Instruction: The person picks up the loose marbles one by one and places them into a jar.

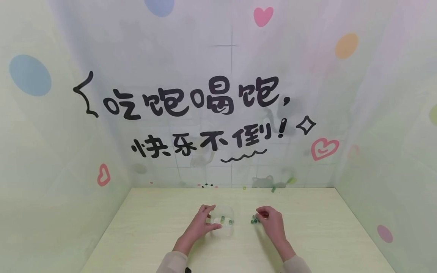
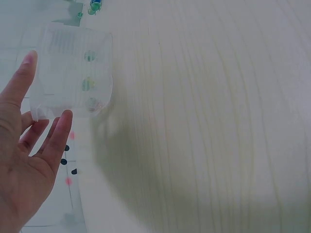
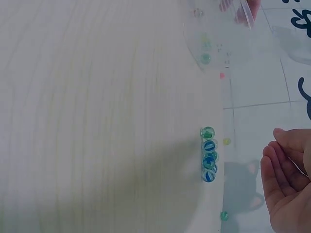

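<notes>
My left hand (image 1: 200, 224) grips a clear plastic container (image 1: 226, 231) between thumb and fingers, around its left side. Inside the container, three green-tinted glass marbles (image 2: 89, 56) show through the wall. To the right, my right hand (image 1: 274, 223) is held over a small cluster of marbles (image 3: 209, 162) on the table, blue and green with swirls. Its thumb (image 3: 290, 138) and fingers are loosely bent toward one another, and nothing shows between them. In the head view the fingertips overlap the cluster's right side.
The pale wood-grain table (image 1: 150, 235) is enclosed by printed cloth walls (image 1: 177, 57) at the back and both sides. Small green balls (image 1: 273, 189) and a yellow-green one (image 1: 244, 188) show along the table's back edge.
</notes>
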`<state>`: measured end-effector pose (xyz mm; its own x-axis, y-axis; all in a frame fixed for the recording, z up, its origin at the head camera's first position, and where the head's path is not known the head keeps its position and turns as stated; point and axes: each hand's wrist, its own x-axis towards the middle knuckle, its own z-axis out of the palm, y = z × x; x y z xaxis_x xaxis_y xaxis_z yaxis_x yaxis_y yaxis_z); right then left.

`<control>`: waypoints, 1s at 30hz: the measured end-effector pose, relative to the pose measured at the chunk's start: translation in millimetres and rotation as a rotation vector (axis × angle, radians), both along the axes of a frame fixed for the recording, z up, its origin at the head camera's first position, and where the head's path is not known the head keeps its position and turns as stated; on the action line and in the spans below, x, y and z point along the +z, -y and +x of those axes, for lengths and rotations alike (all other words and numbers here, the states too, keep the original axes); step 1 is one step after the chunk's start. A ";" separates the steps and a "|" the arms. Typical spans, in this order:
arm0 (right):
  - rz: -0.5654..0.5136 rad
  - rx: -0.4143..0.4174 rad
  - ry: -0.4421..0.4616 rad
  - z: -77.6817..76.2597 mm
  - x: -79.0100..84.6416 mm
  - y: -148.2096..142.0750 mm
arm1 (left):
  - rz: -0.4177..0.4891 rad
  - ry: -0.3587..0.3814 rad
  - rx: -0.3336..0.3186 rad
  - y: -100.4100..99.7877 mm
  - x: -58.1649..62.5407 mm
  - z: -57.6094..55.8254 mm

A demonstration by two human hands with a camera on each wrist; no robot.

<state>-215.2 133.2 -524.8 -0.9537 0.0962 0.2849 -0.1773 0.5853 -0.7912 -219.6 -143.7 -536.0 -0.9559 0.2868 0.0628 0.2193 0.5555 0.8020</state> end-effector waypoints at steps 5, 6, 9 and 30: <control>-0.009 -0.012 0.004 -1.6 -3.7 -5.3 | -0.003 0.000 0.006 0.2 -0.4 0.0; -0.010 -0.015 0.007 -1.7 -4.3 -6.4 | -0.003 -0.001 0.006 0.3 -0.4 0.0; -0.009 -0.023 0.015 -1.6 -6.1 -10.0 | -0.002 -0.002 0.005 0.6 -0.4 0.2; -0.033 -0.061 0.082 -6.4 -24.2 -23.3 | 0.000 -0.012 -0.013 1.9 -1.5 -1.2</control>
